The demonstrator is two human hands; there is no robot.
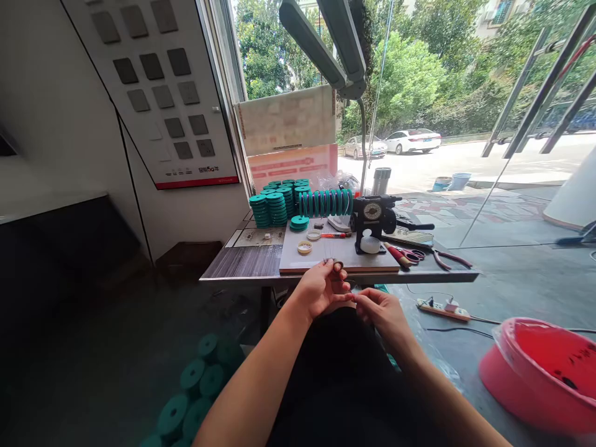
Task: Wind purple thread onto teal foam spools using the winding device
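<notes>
My left hand (pixel 321 288) is in front of the table edge, palm turned up. Its thumb and forefinger pinch a small round brownish piece (pixel 339 265), too small to name. Thin, faint strands seem to rise from those fingertips over the white board (pixel 321 259). Close beside it, my right hand (pixel 380 313) is closed in a pinch by the left little finger; what it pinches is too fine to make out. Beyond the hands stands a black hand-cranked winding machine (pixel 372 213) with a dial. Several teal discs (pixel 326 202) sit in a row on its shaft.
Stacked teal spools (pixel 278 209) stand at the back left. Scissors (pixel 412 254), pliers (pixel 451 257) and a red-handled tool (pixel 397 255) lie on the right. A lamp (pixel 352 90) hangs overhead. On the floor are a power strip (pixel 443 309), a pink tub (pixel 521 379) and more teal spools (pixel 173 415).
</notes>
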